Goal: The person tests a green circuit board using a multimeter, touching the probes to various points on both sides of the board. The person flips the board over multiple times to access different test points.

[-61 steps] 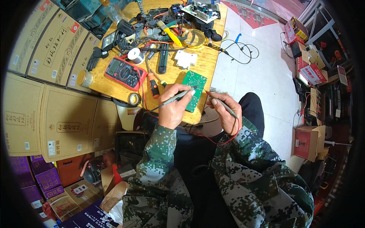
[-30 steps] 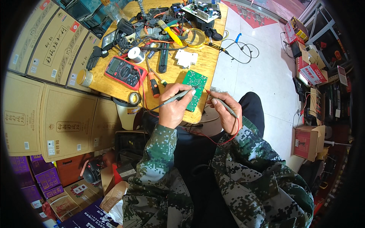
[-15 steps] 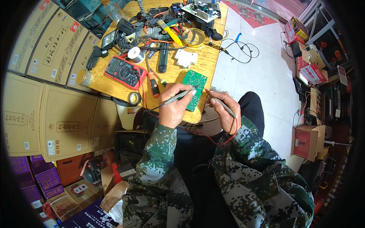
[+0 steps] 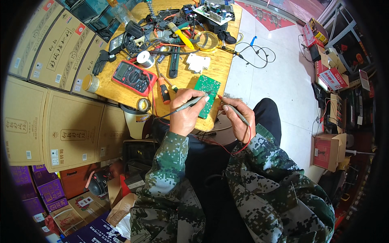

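Observation:
A green circuit board (image 4: pixel 208 85) lies on the wooden table near its front right corner. My left hand (image 4: pixel 183 115) is closed around a grey multimeter probe (image 4: pixel 187 104) with a dark lead, its tip end over the board. Pinched in my right hand (image 4: pixel 239 117) is a second grey multimeter probe (image 4: pixel 236 114) with a red lead. Its red tip end is by the board's right edge; whether either tip touches the board is too small to tell. Left of the hands rests a red multimeter (image 4: pixel 134 77), and between them lies an orange-handled screwdriver (image 4: pixel 163 90).
A solder spool (image 4: pixel 145 59), a green utility knife (image 4: pixel 174 62), a tape roll (image 4: pixel 143 105) and a white plate (image 4: pixel 198 62) are around the board. Tangled cables, a yellow brush (image 4: pixel 181 35) and another circuit board (image 4: pixel 214 12) crowd the table's far side. Cardboard boxes (image 4: pixel 73 125) stand stacked at left.
My right hand and its probe have shifted very slightly to the left, toward the board. My left hand and the board stay nearly where they were.

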Demonstrator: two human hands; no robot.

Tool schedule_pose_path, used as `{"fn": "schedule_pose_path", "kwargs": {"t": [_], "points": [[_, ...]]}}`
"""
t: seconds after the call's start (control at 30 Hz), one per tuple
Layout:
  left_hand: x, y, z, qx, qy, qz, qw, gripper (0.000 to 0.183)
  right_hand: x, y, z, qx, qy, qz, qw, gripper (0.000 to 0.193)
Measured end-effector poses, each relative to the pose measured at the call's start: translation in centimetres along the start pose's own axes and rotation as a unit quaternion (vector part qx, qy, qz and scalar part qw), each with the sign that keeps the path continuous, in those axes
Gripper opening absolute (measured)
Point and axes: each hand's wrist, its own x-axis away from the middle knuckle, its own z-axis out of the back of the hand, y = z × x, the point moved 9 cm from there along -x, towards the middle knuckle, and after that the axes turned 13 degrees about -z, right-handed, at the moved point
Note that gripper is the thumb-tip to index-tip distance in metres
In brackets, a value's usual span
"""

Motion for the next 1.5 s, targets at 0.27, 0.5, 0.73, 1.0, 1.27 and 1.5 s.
{"fn": "schedule_pose_path", "kwargs": {"t": [0.27,0.5,0.73,1.0,1.27,1.5], "points": [[0.3,-0.8,0.4,0.038,0.019,0.048,0.998,0.017,-0.2,-0.8,0.8,-0.078,-0.003,-0.009,0.997,0.030],[0.9,1.5,3.5,0.072,0.081,0.042,0.993,0.018,-1.0,-0.1,2.4,-0.103,0.017,-0.030,0.994,0.038],[3.4,1.9,4.9,0.071,0.086,0.078,0.991,0.017,-0.5,1.6,-1.0,-0.107,-0.059,-0.089,0.989,0.044],[4.7,0.7,3.0,0.146,0.061,0.139,0.978,0.018,-0.5,0.0,-1.6,-0.144,-0.086,-0.056,0.984,0.040],[6.5,-2.0,1.6,0.382,0.077,0.244,0.888,0.018,-0.2,-3.1,-1.9,-0.107,-0.090,0.043,0.989,0.045],[8.9,-2.9,-0.2,0.608,0.074,0.274,0.742,0.008,0.6,-4.7,-4.3,0.016,-0.073,0.125,0.989,0.057]]}}
